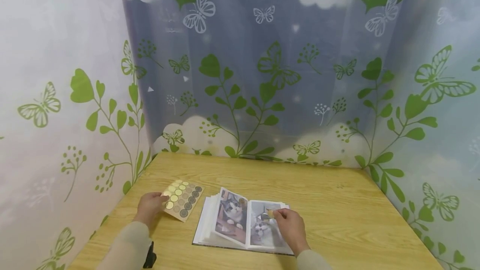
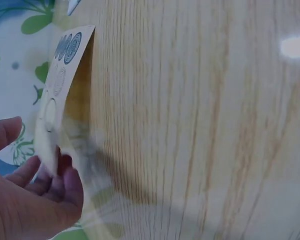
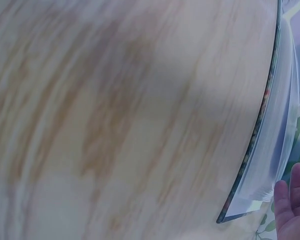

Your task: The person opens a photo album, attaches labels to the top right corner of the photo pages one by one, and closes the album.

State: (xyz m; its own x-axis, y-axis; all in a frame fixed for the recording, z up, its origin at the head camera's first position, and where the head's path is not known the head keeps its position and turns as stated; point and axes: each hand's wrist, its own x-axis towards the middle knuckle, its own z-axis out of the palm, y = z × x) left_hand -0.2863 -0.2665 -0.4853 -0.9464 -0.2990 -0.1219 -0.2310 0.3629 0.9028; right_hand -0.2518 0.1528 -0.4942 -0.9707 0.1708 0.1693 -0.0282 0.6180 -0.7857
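Note:
My left hand [image 1: 149, 208] grips the near left edge of a sheet of round stickers [image 1: 182, 198] in gold, tan and dark rows. In the left wrist view that sheet [image 2: 60, 82] stands tilted, one end raised off the table between thumb and fingers. A photo album [image 1: 206, 228] lies open beside it, with cat pictures on both pages and the left page lifting. Over the right-hand picture [image 1: 260, 232], my right hand [image 1: 292, 226] pinches a small sticker [image 1: 269, 211], partly hidden by the fingertips. The right wrist view catches only some fingers beside the album's edge [image 3: 262, 120].
The wood-grain table [image 1: 348, 207] extends behind and to the right of the album. Curtains printed with leaves and butterflies [image 1: 240, 95] enclose it at the back and both sides. A black strap piece [image 1: 150, 256] shows by the left sleeve.

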